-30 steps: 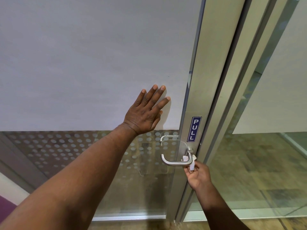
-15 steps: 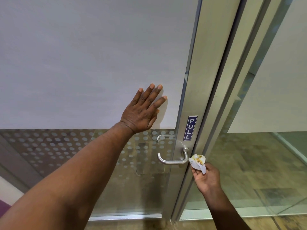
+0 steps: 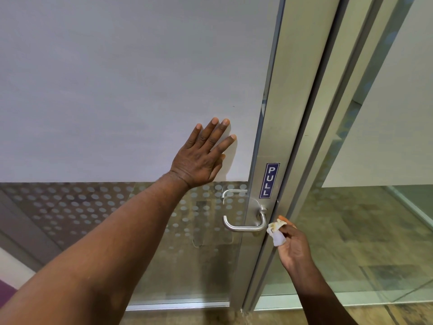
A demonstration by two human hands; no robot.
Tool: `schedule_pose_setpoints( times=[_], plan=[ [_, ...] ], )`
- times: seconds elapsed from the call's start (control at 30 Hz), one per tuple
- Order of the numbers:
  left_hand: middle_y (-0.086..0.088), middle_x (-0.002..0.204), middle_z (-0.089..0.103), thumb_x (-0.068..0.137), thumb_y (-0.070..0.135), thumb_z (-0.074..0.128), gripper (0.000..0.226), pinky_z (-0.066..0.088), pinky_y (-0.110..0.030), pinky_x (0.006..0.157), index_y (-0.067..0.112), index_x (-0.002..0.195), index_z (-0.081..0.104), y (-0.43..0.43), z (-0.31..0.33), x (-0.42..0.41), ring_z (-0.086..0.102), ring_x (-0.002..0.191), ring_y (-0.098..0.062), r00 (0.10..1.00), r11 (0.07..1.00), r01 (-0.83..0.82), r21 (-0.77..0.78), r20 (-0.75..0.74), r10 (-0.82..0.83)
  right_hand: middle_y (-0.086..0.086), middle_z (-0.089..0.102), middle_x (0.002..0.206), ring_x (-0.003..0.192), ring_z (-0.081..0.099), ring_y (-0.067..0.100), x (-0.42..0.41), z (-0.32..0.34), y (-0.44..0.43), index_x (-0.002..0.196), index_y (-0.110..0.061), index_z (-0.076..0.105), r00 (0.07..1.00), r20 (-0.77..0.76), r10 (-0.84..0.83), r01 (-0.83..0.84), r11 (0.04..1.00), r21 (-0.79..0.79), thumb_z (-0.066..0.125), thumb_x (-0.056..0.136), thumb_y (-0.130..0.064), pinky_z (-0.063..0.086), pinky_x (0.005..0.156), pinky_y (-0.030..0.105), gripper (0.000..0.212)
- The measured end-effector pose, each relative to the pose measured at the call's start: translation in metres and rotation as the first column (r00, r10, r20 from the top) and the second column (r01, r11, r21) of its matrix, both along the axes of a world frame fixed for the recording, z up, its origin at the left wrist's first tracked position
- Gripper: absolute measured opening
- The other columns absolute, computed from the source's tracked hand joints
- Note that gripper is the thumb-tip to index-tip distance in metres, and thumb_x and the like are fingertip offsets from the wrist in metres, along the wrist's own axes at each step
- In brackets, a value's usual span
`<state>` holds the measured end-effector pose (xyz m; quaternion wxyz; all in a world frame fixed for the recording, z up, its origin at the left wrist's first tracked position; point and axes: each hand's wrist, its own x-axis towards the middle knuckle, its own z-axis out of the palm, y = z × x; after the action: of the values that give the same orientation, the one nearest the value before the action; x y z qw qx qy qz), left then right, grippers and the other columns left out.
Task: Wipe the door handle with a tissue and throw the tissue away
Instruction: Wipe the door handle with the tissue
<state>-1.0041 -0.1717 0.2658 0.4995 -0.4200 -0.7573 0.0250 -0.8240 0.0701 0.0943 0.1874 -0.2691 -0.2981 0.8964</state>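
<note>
A silver lever door handle (image 3: 243,227) juts from the metal frame of a glass door, below a blue PULL sticker (image 3: 269,180). My right hand (image 3: 294,246) holds a crumpled white tissue (image 3: 276,232) with a yellowish stain, just right of the handle's pivot end and slightly apart from it. My left hand (image 3: 201,158) lies flat with fingers spread on the frosted panel (image 3: 117,90) of the door, above and left of the handle.
The lower door glass (image 3: 93,212) carries a dotted frosted pattern. A metal door frame (image 3: 311,127) runs diagonally up the right, with a fixed glass pane (image 3: 375,231) beyond it. A wooden floor (image 3: 410,315) shows at the bottom right.
My right hand drew the tissue off the handle's pivot end and to the right, turning the stained side up. My left hand stays pressed on the door.
</note>
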Motion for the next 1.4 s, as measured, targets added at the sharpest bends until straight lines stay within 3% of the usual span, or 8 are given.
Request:
schedule_pose_setpoints(
  times=[0.17,0.33,0.43,0.73,0.93,1.1,1.23,1.4],
  plan=[
    [-0.010,0.171,0.003,0.103,0.033,0.041,0.068,-0.007,-0.046,0.128,0.019,0.164,0.015,0.000,0.001,0.001,-0.006,0.159,-0.029,1.000,1.000,0.011,0.006,-0.009,-0.011,0.012,0.071,0.084,0.066,0.068,0.017,-0.003,-0.005,-0.004,0.091,-0.009,0.068,0.970,0.157,-0.183,0.113,0.920,0.376,0.065,0.085,0.003,0.056,0.060,0.029,0.014],
    [-0.015,0.170,0.016,0.102,0.031,0.044,0.067,-0.005,-0.047,0.129,0.019,0.163,0.021,0.000,0.001,0.001,-0.002,0.159,-0.029,1.000,1.000,0.021,0.015,-0.010,-0.021,0.008,0.071,0.084,0.075,0.068,0.021,-0.008,-0.009,-0.012,0.084,-0.018,0.067,0.879,0.204,-0.430,0.063,0.529,0.846,0.080,0.078,-0.012,0.056,0.070,0.035,0.015],
    [-0.016,0.169,0.017,0.102,0.031,0.044,0.067,-0.005,-0.047,0.129,0.019,0.163,0.020,0.000,0.000,0.001,-0.003,0.159,-0.029,1.000,1.000,0.019,0.014,-0.013,-0.019,0.001,0.067,0.086,0.075,0.062,-0.002,-0.011,-0.006,-0.022,0.083,-0.022,0.067,0.901,0.121,-0.417,0.075,0.424,0.903,0.078,0.077,-0.008,0.044,0.065,0.009,0.019],
    [-0.009,0.171,0.000,0.102,0.033,0.044,0.068,-0.005,-0.047,0.128,0.019,0.164,0.017,0.000,0.000,0.000,-0.005,0.159,-0.029,1.000,1.000,0.015,0.006,-0.006,-0.015,-0.007,0.071,0.098,0.091,0.066,0.000,-0.004,-0.018,-0.037,0.094,-0.016,0.076,0.960,0.041,-0.277,0.060,0.345,0.937,0.069,0.087,-0.005,0.045,0.076,0.004,0.015],
    [-0.010,0.171,-0.005,0.102,0.033,0.043,0.068,-0.006,-0.047,0.128,0.019,0.164,0.016,0.000,0.000,0.000,-0.005,0.159,-0.029,1.000,1.000,0.017,0.008,-0.003,-0.017,0.008,0.076,0.087,0.078,0.068,0.016,-0.021,-0.019,-0.032,0.099,-0.009,0.077,0.920,0.236,-0.312,0.033,0.662,0.748,0.068,0.091,-0.013,0.057,0.076,0.033,0.013],
    [-0.010,0.171,-0.002,0.103,0.033,0.042,0.067,-0.006,-0.047,0.128,0.019,0.164,0.018,0.000,0.000,0.000,-0.004,0.159,-0.029,1.000,1.000,0.018,0.011,-0.008,-0.018,0.009,0.070,0.080,0.073,0.067,0.020,-0.027,-0.009,-0.038,0.091,-0.005,0.068,0.950,0.246,-0.190,0.143,0.970,0.194,0.057,0.092,-0.002,0.057,0.063,0.032,0.011],
    [-0.010,0.171,0.001,0.102,0.032,0.043,0.068,-0.007,-0.046,0.128,0.019,0.164,0.016,0.000,-0.001,0.000,-0.006,0.159,-0.029,1.000,1.000,0.017,0.008,-0.005,-0.017,0.015,0.070,0.094,0.089,0.069,0.026,-0.026,-0.006,-0.036,0.097,-0.002,0.063,0.976,0.209,0.062,-0.030,0.987,-0.157,0.046,0.094,-0.004,0.051,0.094,0.046,0.017],
    [-0.015,0.170,0.015,0.101,0.030,0.047,0.068,-0.005,-0.047,0.129,0.018,0.163,0.022,0.001,0.002,0.000,-0.005,0.159,-0.028,1.000,1.000,0.023,0.020,-0.015,-0.022,0.015,0.070,0.097,0.090,0.069,0.027,-0.028,-0.009,-0.034,0.094,-0.005,0.062,0.982,0.189,0.007,0.029,0.982,-0.187,0.047,0.091,-0.002,0.050,0.095,0.045,0.016]
  ],
)
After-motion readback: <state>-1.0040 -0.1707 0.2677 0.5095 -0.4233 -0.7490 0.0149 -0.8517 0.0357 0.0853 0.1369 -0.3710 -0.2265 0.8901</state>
